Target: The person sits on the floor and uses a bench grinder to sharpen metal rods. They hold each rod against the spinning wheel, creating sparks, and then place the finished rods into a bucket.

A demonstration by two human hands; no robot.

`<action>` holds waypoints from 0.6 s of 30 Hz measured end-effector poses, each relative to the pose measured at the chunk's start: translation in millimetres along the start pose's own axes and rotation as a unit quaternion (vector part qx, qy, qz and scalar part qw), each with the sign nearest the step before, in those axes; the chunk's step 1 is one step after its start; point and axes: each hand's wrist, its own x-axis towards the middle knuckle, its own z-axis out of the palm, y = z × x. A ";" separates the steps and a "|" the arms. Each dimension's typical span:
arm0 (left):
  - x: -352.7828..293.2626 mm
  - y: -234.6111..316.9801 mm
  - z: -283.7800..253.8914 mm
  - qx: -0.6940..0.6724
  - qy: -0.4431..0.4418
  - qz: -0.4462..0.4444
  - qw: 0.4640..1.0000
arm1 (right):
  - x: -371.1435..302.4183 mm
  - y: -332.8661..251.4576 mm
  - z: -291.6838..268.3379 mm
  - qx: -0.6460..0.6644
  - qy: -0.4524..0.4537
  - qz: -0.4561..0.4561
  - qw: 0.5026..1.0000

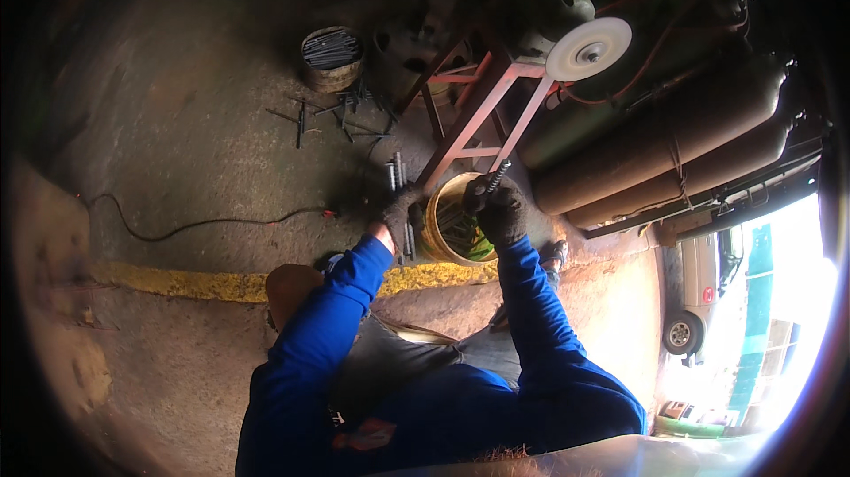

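Observation:
My left hand, in a dark work glove, is closed around several grey metal rods that stick out above and below the fist. My right hand, gloved too, grips one short ribbed or threaded metal rod, its end pointing up and away. Between the hands stands a yellowish bucket, with long metal pieces and something green-yellow inside. My right hand is over the bucket's right rim; my left is beside its left rim.
Ahead, a bench grinder with a white wheel tops a red metal stand. A rod-filled tub and scattered rods lie at far left. A black cable crosses the floor. Large gas cylinders lie right.

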 end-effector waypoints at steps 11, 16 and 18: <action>4.7 22.1 -18.5 -0.073 0.038 -0.041 0.996 | 6.6 0.3 39.7 0.153 0.028 0.062 0.986; -2.6 38.5 -19.6 -0.125 0.036 -0.030 0.991 | 8.2 12.9 22.9 -0.758 -0.107 -0.245 0.595; -10.0 42.9 -21.3 -0.146 0.071 -0.015 0.987 | 4.6 22.3 20.1 -0.715 -0.081 -0.189 0.668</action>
